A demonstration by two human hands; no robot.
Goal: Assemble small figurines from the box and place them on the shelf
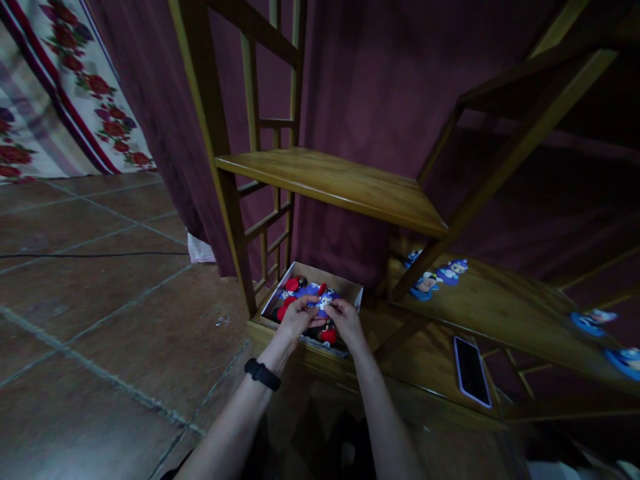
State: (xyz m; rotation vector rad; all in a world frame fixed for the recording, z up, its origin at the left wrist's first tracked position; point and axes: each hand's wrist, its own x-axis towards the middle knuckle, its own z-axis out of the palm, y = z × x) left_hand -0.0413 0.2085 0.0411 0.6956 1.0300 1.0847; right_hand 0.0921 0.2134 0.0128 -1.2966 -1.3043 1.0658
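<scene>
Down low, a small blue figure (323, 301) sits pinched between the fingertips of both hands, just above the open cardboard box (326, 273). The left hand (299, 315) curls its fingers narrow on the figure's near side. The right hand (345, 320) closes on it from the other side, so the two hands almost touch. How firmly each one grips is hard to tell in the dim light.

Under the hands the box is filled with a heap of red and blue toys (294, 287). The box stands on the bottom shelf (425, 363) of a wooden rack, against its left upright. A black wristband (263, 374) circles the left wrist.

To the right on the same shelf, well apart from the box, a phone (471, 371) lies flat with its dark screen up. On the middle shelf (500, 307) above it a few more blue figures (440, 275) lie near the slanted brace, and others (595, 322) lie farther right. The upper shelf (340, 180) is bare wood.

A dark maroon curtain (380, 87) hangs behind the rack. To the left lies a brown tiled floor (100, 320) with a thin black cable (90, 255) across it, and a floral cloth (60, 87) hangs at the far left
</scene>
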